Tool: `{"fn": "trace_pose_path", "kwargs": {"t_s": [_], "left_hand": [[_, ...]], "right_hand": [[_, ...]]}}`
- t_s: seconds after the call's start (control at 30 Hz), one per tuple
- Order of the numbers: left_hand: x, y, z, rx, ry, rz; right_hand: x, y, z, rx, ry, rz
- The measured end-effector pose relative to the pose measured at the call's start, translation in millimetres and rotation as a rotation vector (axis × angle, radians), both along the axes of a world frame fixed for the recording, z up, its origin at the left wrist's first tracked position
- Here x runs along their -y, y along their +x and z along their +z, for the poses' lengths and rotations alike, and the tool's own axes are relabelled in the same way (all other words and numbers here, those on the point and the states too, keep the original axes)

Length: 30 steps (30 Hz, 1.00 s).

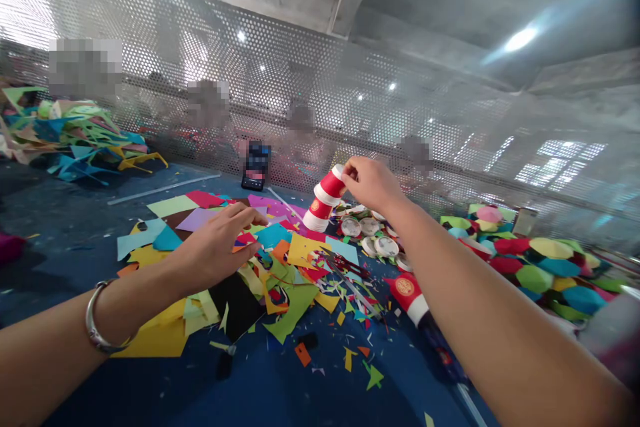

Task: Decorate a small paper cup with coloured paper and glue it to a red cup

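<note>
My right hand (373, 183) is closed at the side of a leaning stack of red and white paper cups (321, 205), fingertips pinching the upper one. The stack's lower end meets the pile of paper. Wearing a silver bangle (95, 320), my left hand (217, 243) hovers over coloured paper scraps (300, 300) with its fingers stretched out and thumb apart. Scissors (350, 267) with dark red handles lie among the scraps between my hands. Another red and white paper cup (407, 293) lies on its side near my right forearm.
White round pieces (386, 247) lie in a heap behind the scraps. A phone (255, 165) stands against the perforated metal screen (280, 67). Colourful folded paper shapes (540, 267) are piled at right, cut paper (70, 133) at far left. A clear strip (165, 189) lies on the blue table.
</note>
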<state>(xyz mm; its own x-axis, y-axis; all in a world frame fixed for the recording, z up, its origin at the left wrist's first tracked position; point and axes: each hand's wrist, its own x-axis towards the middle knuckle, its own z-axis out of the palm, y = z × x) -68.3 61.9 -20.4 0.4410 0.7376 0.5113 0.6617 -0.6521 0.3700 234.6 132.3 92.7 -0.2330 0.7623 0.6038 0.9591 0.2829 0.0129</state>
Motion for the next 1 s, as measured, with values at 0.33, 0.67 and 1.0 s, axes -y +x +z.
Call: {"fn": "trace_pose_path", "kwargs": {"t_s": [0.33,0.67,1.0], "left_hand": [[0.9,20.4,-5.1,0.393,-0.533,-0.119],[0.7,21.0,1.9,0.857,-0.766,-0.194],[7.7,29.5,3.9,1.170,-0.947,-0.162]], "right_hand": [[54.6,-29.2,-6.6,-0.172,-0.087,0.295],[57.2,-42.4,-25.4,-0.481,-0.400,0.486],[57.6,-44.0,-33.6,-0.585,-0.500,0.505]]}}
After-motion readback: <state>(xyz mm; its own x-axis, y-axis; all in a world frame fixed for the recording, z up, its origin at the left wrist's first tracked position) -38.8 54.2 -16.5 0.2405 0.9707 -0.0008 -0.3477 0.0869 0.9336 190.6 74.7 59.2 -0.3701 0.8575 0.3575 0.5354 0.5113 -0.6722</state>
